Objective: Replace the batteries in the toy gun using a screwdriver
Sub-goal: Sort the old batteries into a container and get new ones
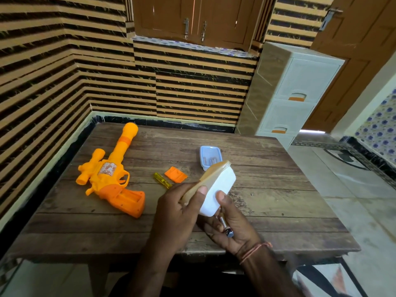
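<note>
- Left hand [177,211] curled around the near end of a white plastic box [216,189], thumb pressed on its brownish translucent lid [205,179], box tilted above the counter [267,189].
- Right hand [233,224] steadying the same box from the right, thumb on its white end; batteries [226,227] lying across the palm, pinned under the fingers. Exact number hard to make out.
- Orange and yellow toy gun [113,170] flat on the counter's left side, barrel pointing to the far edge, grip nearest; battery compartment in the grip open and showing a hollow.
- Small orange battery cover [175,174] loose on the counter, between the gun and the box.
- Yellow screwdriver [162,180] just beside the cover, its near tip hidden behind the left hand.
- Small clear container with a bluish lid [210,156] behind the white box, partly hidden by it; contents blurred.
- White drawer unit [300,86] against the far wall, right of the counter.
</note>
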`<state>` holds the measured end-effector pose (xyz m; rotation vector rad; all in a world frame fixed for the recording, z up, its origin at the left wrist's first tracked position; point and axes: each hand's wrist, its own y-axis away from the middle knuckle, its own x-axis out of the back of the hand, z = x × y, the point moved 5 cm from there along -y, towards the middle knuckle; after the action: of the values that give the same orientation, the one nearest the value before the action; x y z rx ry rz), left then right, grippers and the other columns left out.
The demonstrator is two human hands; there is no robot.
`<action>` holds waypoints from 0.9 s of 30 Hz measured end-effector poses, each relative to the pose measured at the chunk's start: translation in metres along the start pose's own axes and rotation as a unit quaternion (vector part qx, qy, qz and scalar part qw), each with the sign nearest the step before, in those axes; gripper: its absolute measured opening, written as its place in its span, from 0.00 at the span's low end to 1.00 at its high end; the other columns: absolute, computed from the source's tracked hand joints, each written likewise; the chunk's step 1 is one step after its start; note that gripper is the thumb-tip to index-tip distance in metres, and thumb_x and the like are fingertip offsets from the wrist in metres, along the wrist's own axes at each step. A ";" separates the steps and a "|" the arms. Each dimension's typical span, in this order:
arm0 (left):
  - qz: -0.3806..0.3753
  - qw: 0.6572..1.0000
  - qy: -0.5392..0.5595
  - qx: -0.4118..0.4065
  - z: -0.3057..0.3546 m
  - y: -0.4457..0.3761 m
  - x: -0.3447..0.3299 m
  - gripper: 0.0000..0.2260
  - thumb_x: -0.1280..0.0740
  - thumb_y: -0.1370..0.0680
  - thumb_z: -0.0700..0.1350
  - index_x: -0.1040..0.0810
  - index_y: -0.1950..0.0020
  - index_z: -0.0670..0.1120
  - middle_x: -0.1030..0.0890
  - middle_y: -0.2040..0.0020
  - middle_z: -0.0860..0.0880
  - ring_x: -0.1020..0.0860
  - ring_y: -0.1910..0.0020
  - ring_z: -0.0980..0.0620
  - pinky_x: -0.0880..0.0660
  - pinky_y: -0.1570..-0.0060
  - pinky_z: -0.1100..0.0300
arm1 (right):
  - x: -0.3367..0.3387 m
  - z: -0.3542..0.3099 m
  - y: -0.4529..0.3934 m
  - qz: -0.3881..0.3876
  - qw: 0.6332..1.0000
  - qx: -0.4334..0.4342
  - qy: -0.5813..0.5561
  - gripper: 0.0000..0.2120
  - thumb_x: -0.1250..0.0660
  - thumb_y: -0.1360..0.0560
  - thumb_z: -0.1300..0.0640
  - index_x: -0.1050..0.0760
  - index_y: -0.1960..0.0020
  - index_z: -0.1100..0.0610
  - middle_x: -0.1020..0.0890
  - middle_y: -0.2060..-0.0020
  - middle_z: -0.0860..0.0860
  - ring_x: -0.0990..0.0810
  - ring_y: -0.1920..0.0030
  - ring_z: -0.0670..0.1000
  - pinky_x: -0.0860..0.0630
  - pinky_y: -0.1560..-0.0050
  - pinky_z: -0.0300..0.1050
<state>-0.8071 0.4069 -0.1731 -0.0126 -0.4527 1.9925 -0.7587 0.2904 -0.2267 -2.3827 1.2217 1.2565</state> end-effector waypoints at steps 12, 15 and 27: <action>0.090 0.960 0.152 0.218 -0.020 -0.002 0.012 0.05 0.32 0.21 0.39 0.17 0.52 0.48 0.15 0.64 0.48 0.18 0.70 0.50 0.23 0.73 0.57 | 0.001 -0.014 0.009 -0.049 0.998 -0.036 -0.011 0.30 0.16 0.41 0.53 0.23 0.45 0.63 0.29 0.66 0.56 0.35 0.84 0.44 0.35 0.81 0.35; 0.033 0.935 0.209 0.286 -0.020 0.005 0.000 0.06 0.33 0.20 0.42 0.18 0.45 0.48 0.15 0.59 0.46 0.19 0.71 0.50 0.20 0.71 0.55 | -0.002 -0.023 0.008 -0.046 0.998 -0.029 0.015 0.24 0.17 0.39 0.52 0.21 0.49 0.61 0.28 0.67 0.54 0.35 0.84 0.43 0.35 0.82 0.34; 0.136 0.840 0.403 0.336 -0.042 0.008 0.000 0.21 0.42 0.25 0.28 0.22 0.40 0.46 0.15 0.50 0.45 0.16 0.54 0.43 0.19 0.67 0.54 | 0.004 -0.041 0.013 0.239 0.948 0.041 0.209 0.12 0.31 0.25 0.59 0.24 0.50 0.69 0.32 0.76 0.52 0.36 0.83 0.46 0.38 0.81 0.34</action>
<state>-0.8054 0.4168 -0.2150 -0.4792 0.8376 2.1005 -0.7422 0.2597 -0.2015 -2.4507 2.0281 0.7841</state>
